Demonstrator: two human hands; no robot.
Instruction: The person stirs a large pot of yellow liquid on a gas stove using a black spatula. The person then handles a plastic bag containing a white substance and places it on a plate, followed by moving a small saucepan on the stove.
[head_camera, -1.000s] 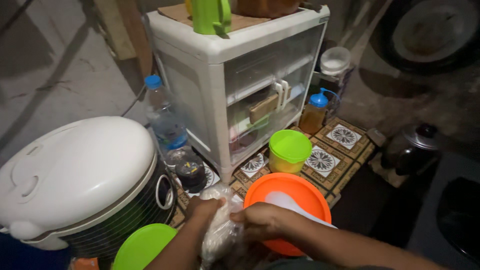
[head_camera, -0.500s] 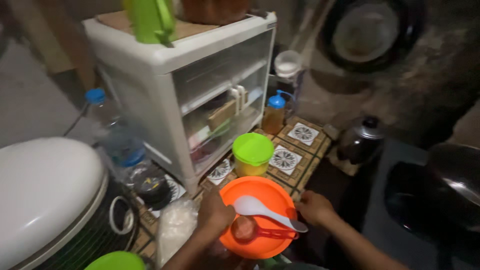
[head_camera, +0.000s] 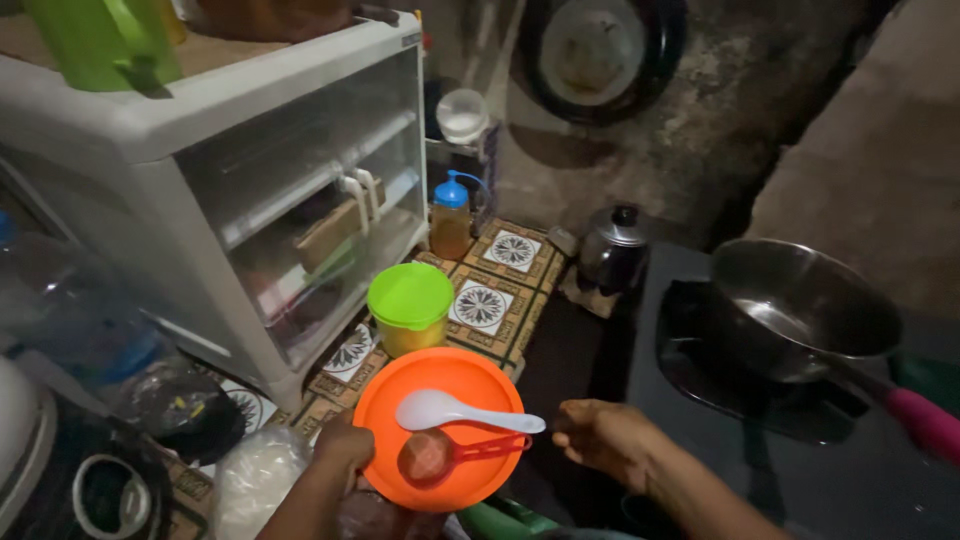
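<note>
Orange plate low in front, beside the tiled counter, white spoon and red scoop already loaded. Left hand gripping its rim; right hand loosely curled, empty, just beside.

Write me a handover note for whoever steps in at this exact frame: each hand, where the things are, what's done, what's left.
Left hand: grips the near-left rim of the orange lid, holding it flat.
Right hand: empty, loosely open, hovering just right of the lid near the white spoon's handle tip.
On the lid: white spoon and small red scoop, lying side by side, bowls to the left.
Nearby: green-lidded yellow tub behind the lid, clear bag at its left, metal pan on the dark stove at right.
Done: both utensils rest on the lid.
Left: neither utensil is picked up; pan looks empty.
</note>
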